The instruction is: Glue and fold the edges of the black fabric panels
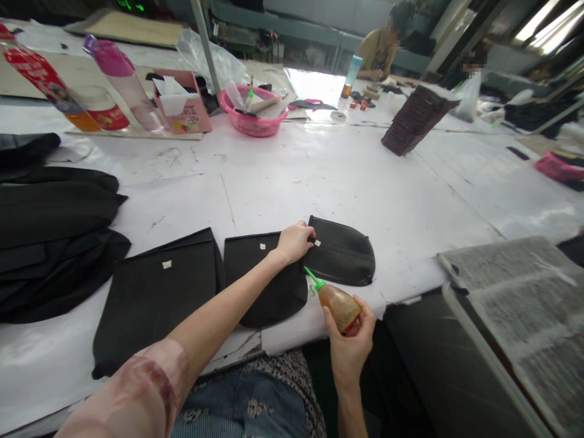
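Observation:
My right hand (pixel 353 340) is wrapped around a squeeze bottle (pixel 338 306) of amber liquid, probably glue. Its thin green nozzle points up and left, its tip near the lower left corner of a black rounded pouch-like piece (pixel 344 252). At that piece's left edge, my left hand (pixel 295 242) has its fingers pinched together at a small white label (pixel 317 243). Beneath my left wrist lies a second black piece (pixel 274 292) with a white label (pixel 262 246) near its top. Farther left, more black pieces (pixel 159 304) overlap, the top one bearing another white label (pixel 166 264).
A pile of black pieces (pixel 55 243) lies at the left. Behind stand drink bottles (pixel 41 73), a tissue box (pixel 182 109) and a pink basket (pixel 253 125). A dark stack (pixel 417 118) leans farther right. Grey bundled material (pixel 515 304) sits at the right; people work beyond.

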A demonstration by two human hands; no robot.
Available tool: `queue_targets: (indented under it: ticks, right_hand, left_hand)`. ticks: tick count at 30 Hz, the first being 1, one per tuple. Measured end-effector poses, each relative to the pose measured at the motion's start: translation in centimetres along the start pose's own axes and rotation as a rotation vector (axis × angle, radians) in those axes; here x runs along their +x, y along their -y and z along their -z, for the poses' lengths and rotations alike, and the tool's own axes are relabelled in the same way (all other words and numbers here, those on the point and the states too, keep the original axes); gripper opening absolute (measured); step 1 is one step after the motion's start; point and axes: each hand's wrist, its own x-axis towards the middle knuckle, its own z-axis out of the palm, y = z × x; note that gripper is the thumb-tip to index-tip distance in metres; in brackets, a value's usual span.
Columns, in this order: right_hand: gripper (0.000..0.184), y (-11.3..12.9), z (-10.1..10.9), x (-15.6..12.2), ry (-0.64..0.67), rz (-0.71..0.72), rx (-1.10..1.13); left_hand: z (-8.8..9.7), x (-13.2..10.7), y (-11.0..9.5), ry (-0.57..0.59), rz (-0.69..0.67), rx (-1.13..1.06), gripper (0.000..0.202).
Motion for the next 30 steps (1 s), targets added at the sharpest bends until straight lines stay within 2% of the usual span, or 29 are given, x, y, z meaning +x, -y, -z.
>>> queue_targets:
  ticks: [8,14,16,18,21,23,27,30]
  right_hand:
    - [0.066,0.1,0.8,0.5,0.021,-0.091,0.049]
    - [0.068,0.1,0.4,0.8,0.051,-0.123,0.117]
    - [0.070,0.2,0.2,1.0,0.062,-0.190,0.201]
    - [0.069,0.4,0.3,1.2,0.072,-0.324,0.340]
    - [0.055,0.8,0.8,2.0,0.078,-0.554,0.633]
    - [0.047,1.0,1.5,2.7,0.064,-0.635,0.826]
    - [0.045,1.0,3.0,4.4,0.078,-0.652,1.044]
    - [0.044,0.3,3.6,5.5,0.014,-0.579,1.035]
  left_hand:
    - [0.0,-0.2,-0.1,-0.004,0.006,-0.008,0.016]
    - [-0.2,-0.1,0.0,-0.012,0.007,-0.012,0.016]
    - [-0.2,-0.1,0.0,-0.008,0.012,-0.015,0.016]
    - [-0.1,-0.1,0.0,-0.003,0.031,-0.019,0.020]
    - [0.1,-0.1,-0.1,-0.008,0.072,-0.028,0.031]
    - [0.3,-0.1,-0.2,-0.002,0.113,-0.051,0.038]
    - [1.0,0.7,-0.5,0.080,0.209,-0.116,0.038]
    - [1.5,1.9,-0.6,0.124,0.239,-0.123,0.019]
